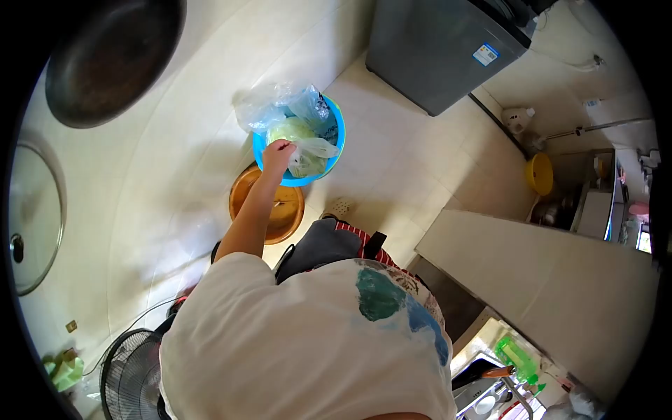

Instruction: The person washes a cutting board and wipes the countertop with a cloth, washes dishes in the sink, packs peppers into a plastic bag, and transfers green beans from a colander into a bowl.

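My left hand [279, 152] reaches forward and is closed on a clear plastic bag [315, 150]. Pale green contents, perhaps a leafy vegetable, show through the plastic. The bag sits in the mouth of a round blue bucket [339, 133], along with more crumpled clear plastic [262, 105] that spills over the far left rim. Just below the bucket, partly behind my forearm, is an orange-brown round basin or stool [290, 222]. My right hand is out of view; only a sliver of skin shows at the bottom edge.
A grey appliance [448, 56] stands at the upper right. On the left wall hang a dark pan [115, 59] and a glass lid [35, 217]. A black fan [133, 374] is at lower left. A counter [532, 280] runs along the right, with a yellow basin [540, 174] beyond it.
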A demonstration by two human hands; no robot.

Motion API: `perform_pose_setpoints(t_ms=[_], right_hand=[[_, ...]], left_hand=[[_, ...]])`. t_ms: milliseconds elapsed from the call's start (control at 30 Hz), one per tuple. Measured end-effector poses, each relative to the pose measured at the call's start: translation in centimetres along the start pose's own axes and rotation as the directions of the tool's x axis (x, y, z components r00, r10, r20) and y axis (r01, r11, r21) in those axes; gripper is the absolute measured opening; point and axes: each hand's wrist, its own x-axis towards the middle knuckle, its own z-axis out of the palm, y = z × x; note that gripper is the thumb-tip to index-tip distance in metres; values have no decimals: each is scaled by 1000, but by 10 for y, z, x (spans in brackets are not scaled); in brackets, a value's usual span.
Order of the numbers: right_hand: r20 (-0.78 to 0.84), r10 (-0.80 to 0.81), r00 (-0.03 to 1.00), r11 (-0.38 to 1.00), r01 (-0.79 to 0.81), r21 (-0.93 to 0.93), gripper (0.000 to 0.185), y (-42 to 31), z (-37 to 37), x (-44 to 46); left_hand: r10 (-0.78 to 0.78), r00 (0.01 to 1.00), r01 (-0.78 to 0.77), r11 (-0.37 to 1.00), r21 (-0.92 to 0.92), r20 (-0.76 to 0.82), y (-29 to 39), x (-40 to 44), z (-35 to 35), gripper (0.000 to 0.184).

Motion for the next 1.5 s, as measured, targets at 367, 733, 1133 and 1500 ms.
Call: perform_pose_setpoints(t_ms=[367, 733, 1133, 1500], right_hand=[[21, 192, 981, 970, -193, 147, 21, -65, -16, 17], [-81, 298, 951, 928, -269, 258, 22, -106, 8, 11], [-67, 580, 812, 644, -407, 648, 18, -162, 63, -32], [57, 767, 640, 331, -470, 818, 18, -168, 189, -114]], left_hand=[[-198, 950, 285, 869, 405, -243, -107, 115, -28, 15], [142, 925, -370, 546, 752, 352, -99, 116, -27, 18], [117, 552, -624, 714, 316, 826, -16, 104, 124, 9], [122, 268, -777, 614, 139, 956, -16, 55, 186, 13]])
